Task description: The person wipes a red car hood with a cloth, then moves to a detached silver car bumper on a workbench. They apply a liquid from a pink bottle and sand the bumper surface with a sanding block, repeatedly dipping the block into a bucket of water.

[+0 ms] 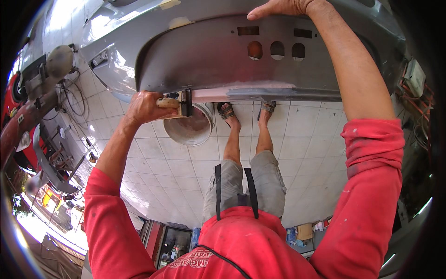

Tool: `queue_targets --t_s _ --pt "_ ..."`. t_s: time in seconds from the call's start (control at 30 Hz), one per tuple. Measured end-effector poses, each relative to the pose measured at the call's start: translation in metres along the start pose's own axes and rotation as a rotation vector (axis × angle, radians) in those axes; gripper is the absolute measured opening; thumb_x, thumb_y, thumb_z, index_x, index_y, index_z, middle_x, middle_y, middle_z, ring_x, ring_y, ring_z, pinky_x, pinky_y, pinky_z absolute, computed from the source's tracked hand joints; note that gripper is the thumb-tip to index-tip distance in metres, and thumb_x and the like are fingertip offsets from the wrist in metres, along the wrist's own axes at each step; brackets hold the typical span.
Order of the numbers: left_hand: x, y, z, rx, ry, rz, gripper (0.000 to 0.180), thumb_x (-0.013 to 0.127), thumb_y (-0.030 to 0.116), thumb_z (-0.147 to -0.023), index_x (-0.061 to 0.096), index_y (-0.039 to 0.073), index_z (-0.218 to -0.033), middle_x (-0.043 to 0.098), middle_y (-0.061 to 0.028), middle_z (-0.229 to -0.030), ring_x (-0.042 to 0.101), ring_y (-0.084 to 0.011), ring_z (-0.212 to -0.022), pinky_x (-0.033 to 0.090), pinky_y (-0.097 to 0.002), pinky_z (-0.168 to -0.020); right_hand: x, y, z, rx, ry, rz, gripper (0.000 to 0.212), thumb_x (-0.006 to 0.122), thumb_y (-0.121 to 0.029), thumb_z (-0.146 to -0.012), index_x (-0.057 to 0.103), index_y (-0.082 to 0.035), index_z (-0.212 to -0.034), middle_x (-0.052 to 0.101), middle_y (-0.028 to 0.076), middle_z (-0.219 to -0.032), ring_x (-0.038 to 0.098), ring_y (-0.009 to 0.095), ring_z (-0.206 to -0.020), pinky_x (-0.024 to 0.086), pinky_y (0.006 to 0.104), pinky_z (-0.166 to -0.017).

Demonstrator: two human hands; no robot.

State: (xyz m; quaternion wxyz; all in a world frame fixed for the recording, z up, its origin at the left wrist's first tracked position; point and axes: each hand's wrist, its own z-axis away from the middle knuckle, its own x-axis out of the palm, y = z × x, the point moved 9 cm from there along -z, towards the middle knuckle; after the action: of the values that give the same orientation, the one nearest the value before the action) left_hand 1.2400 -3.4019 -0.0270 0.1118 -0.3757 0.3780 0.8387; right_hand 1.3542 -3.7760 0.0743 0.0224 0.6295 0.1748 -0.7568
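Observation:
A grey car bumper (pixel 200 60) spans the top of the view, with cut-out holes and pinkish and pale filler patches. At its lower edge, left of middle, my left hand (pixel 146 108) is closed around the handle of a sanding block (pixel 186 103). The block has a worn rounded grip and a dark end, and it sits against the bumper's edge beside the pinkish strip. My right hand (pixel 285 7) lies on the bumper's upper part, thumb stretched to the left; its other fingers are mostly cut off by the picture's top.
Under the sanding block a round whitish bucket (pixel 190 125) stands on the white tiled floor (pixel 306 139), near my sandalled feet. Cables and metal parts (pixel 60 153) clutter the left side. Hoses and a box-like object (pixel 415 76) are at the right. Shelves with containers (pixel 174 244) stand behind me.

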Motion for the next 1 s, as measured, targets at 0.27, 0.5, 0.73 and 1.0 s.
queue_targets --t_s 0.27,0.5,0.73,1.0 --pt "0.052 0.173 -0.111 -0.121 -0.217 -0.083 0.063 0.085 0.066 -0.076 0.083 0.004 -0.089 0.076 -0.0220 -0.077 0.078 -0.0380 -0.074 0.063 -0.0470 -0.073 0.011 0.008 -0.004 -0.033 0.033 0.031 0.118 0.085 -0.079 -0.060 0.062 0.001 -0.143 0.065 0.020 -0.145 0.061 0.035 -0.136 0.046 0.0449 -0.116" --pt "-0.008 -0.015 0.007 -0.132 -0.094 -0.066 0.058 0.091 0.063 -0.072 0.084 0.008 -0.091 0.080 -0.0126 -0.079 0.079 -0.0298 -0.070 0.064 -0.0425 -0.072 0.008 0.010 -0.002 -0.004 -0.012 0.028 0.121 0.084 -0.082 -0.060 0.060 0.001 -0.145 0.064 0.021 -0.147 0.060 0.035 -0.137 0.046 0.0447 -0.116" --pt "0.051 0.143 -0.102 -0.164 -0.329 -0.050 0.063 0.084 0.068 -0.077 0.084 0.006 -0.088 0.078 -0.0181 -0.079 0.079 -0.0338 -0.076 0.064 -0.0446 -0.075 0.019 0.007 -0.009 0.000 -0.008 0.041 0.123 0.084 -0.083 -0.060 0.059 0.002 -0.145 0.062 0.022 -0.149 0.058 0.036 -0.140 0.044 0.0461 -0.118" --pt "0.037 0.097 -0.074 -0.186 -0.316 -0.073 0.061 0.086 0.066 -0.076 0.084 0.006 -0.089 0.078 -0.0179 -0.079 0.079 -0.0329 -0.072 0.064 -0.0435 -0.074 0.013 0.012 -0.003 0.018 0.012 0.070 0.121 0.084 -0.082 -0.060 0.061 0.003 -0.144 0.063 0.021 -0.149 0.059 0.033 -0.140 0.044 0.0423 -0.119"
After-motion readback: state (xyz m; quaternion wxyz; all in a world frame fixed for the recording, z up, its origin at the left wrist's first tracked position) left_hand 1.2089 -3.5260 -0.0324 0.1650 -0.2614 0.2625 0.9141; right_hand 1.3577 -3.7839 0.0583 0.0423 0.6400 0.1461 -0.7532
